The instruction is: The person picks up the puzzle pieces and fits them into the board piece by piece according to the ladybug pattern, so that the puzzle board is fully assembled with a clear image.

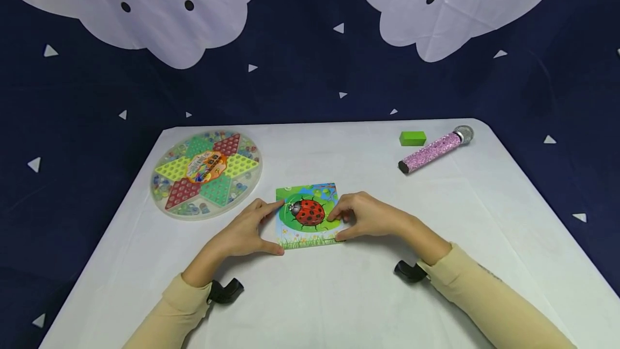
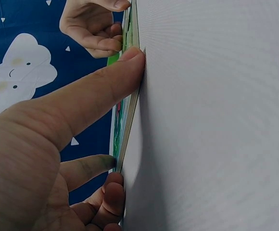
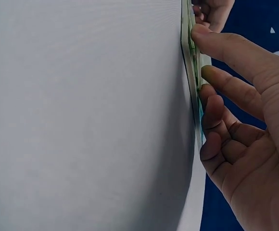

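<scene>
A square ladybug puzzle (image 1: 308, 213) lies flat on the white table between both hands, its red ladybug on green and blue. Along its left edge spreads the left hand (image 1: 244, 230), thumb at the near corner and index finger on the picture. In the left wrist view its thumb (image 2: 108, 79) presses the puzzle's side. With thumb and bent index finger, the right hand (image 1: 373, 215) pinches a puzzle piece (image 1: 340, 230) at the near right corner. The right wrist view shows a thin gap under this piece's edge, right at the thumb tip (image 3: 202, 38).
A round Chinese checkers board (image 1: 205, 174) with marbles under a clear cover lies at the back left. At the back right are a green block (image 1: 413, 138) and a pink glittery microphone (image 1: 433, 151). Dark cloth with clouds hangs behind the table (image 1: 368, 306).
</scene>
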`<state>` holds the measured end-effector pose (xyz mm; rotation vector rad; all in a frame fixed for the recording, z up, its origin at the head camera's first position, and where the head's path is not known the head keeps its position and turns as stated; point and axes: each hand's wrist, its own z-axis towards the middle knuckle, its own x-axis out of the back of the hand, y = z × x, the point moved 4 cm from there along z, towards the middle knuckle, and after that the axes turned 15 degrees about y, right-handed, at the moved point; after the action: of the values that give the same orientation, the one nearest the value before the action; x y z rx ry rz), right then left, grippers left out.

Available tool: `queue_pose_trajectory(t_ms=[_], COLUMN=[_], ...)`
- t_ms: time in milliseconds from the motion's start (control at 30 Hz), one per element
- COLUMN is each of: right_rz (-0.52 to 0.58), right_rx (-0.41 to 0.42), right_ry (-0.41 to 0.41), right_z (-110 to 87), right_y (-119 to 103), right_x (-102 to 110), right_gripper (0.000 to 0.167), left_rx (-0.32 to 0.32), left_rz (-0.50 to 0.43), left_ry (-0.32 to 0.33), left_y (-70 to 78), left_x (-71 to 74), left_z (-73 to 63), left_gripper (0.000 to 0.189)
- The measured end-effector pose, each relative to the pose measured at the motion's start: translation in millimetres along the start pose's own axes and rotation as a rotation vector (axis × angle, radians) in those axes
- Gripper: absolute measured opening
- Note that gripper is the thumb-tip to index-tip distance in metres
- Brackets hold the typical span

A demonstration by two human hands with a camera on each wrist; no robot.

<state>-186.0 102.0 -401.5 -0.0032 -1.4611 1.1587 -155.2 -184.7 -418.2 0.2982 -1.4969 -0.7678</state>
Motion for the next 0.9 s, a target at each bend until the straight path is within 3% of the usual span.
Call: queue_pose_trajectory(t_ms=[900], right_rz=[-0.036], right_rx=[-0.008], right_ry=[-0.012], right_z=[4.7], right_y=[-7.6], right_x=[0.2], right_gripper=[0.032], left_rx=[-0.023], left_rz=[0.006], left_ry=[0.007], left_y=[1.0], left_x=[0.7], left_z=[1.1], left_gripper=[0.113])
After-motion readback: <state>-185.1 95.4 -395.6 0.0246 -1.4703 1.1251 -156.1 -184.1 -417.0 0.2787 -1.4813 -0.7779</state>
